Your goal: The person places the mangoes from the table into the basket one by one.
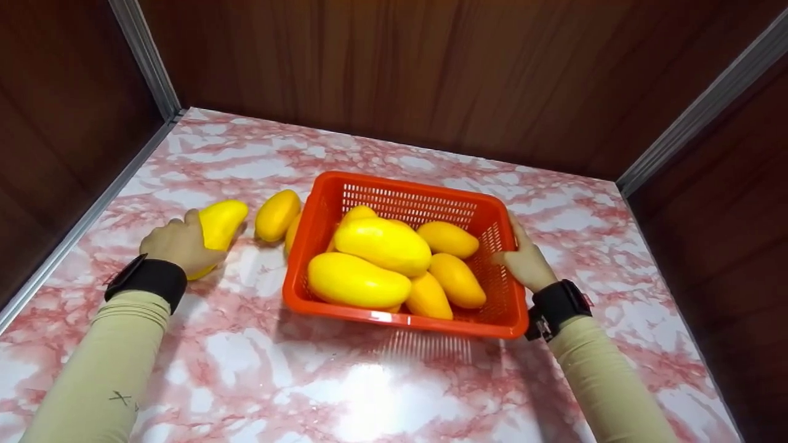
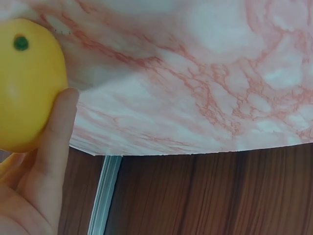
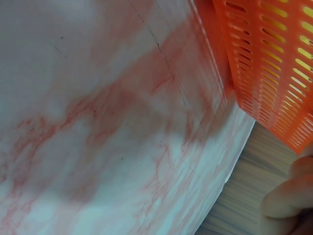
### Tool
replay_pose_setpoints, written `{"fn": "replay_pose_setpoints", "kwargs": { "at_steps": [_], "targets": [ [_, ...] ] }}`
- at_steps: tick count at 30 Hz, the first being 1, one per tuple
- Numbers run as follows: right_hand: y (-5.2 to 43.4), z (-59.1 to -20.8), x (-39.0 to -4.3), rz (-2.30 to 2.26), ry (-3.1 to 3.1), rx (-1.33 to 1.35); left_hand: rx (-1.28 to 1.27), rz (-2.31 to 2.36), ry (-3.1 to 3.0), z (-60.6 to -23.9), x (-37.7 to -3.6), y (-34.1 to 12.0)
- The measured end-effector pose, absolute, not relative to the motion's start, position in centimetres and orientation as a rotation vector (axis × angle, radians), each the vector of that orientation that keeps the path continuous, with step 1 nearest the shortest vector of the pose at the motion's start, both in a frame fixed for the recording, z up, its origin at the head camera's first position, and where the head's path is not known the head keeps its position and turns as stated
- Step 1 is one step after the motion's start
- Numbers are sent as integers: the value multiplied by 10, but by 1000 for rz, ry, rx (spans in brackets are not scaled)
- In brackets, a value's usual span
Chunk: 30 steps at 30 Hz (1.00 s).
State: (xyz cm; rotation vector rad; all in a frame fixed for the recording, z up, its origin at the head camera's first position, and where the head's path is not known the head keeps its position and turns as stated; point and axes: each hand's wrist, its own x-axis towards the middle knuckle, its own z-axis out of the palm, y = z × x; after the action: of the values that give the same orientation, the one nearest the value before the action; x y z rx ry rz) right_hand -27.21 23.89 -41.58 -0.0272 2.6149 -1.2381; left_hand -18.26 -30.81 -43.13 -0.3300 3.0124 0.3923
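Note:
My left hand (image 1: 175, 246) grips a large yellow mango (image 1: 223, 223) at the left of the table. In the left wrist view, the fingers (image 2: 58, 132) lie along that mango (image 2: 29, 88), and its green stem spot shows. An orange-red plastic basket (image 1: 480, 328) with slotted walls stands mid-table and holds several mangoes, two large yellow ones (image 1: 360, 282) on top. My right hand (image 1: 530, 261) holds the basket's right rim, thumb inside and fingers outside. The right wrist view shows part of this hand (image 3: 288, 200) beside the slotted wall (image 3: 266, 63).
Left of the basket, a smaller orange-yellow mango (image 1: 277, 215) lies on the table, and another (image 1: 292, 234) is partly hidden by the basket wall. The marbled pink-and-white tabletop (image 1: 246, 363) is bordered by dark wood panels (image 1: 394, 74) with metal corner strips (image 1: 144, 55).

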Motion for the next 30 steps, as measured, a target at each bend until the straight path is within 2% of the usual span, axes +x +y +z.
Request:
{"fn": "replay_pose_setpoints", "kwargs": {
  "at_steps": [21,30],
  "targets": [
    [239,-417,-273,-1246,2607,-10,-317,474,3119,-406,-195,-293],
    [238,-415,-272,-1246,2607,0,-216,406,3158,-389,-207,-280]
  ]
}}
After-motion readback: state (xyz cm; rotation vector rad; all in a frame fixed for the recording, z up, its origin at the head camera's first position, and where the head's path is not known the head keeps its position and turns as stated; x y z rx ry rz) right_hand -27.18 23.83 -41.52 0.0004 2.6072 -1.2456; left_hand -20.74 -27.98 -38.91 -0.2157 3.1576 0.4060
